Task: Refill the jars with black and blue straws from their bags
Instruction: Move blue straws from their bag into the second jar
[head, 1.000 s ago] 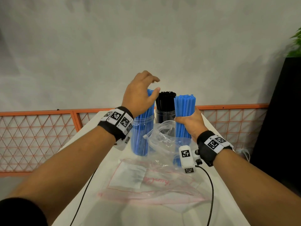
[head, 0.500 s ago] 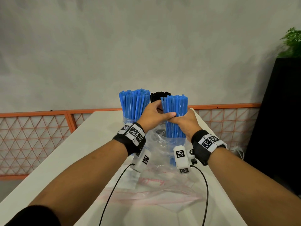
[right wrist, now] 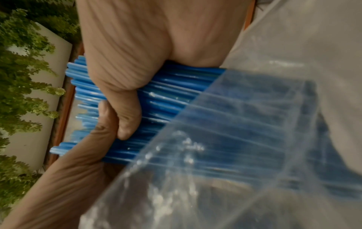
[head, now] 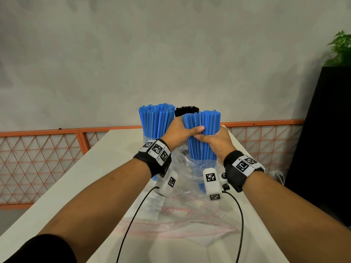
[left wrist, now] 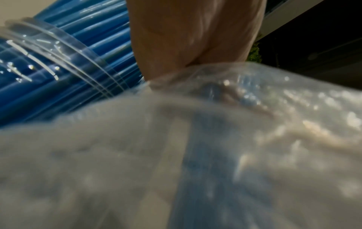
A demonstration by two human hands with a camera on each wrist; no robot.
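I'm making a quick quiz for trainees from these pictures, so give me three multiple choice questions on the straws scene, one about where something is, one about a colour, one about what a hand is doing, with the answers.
1. Where do the black straws stand?
A. behind the two blue bundles
B. flat on the near table edge
C. in the left hand

2. What colour is the bundle that both hands hold?
A. red
B. blue
C. green

3. What is the right hand doing?
A. resting flat on the table
B. hanging idle
C. gripping the bundle whose lower end sits in the clear bag

Answers:
1 A, their tips show between and behind the blue straws in the jar and the held ones.
2 B, blue straws show in the head and right wrist views.
3 C, its fingers curl round the straws, as do those of the left hand.
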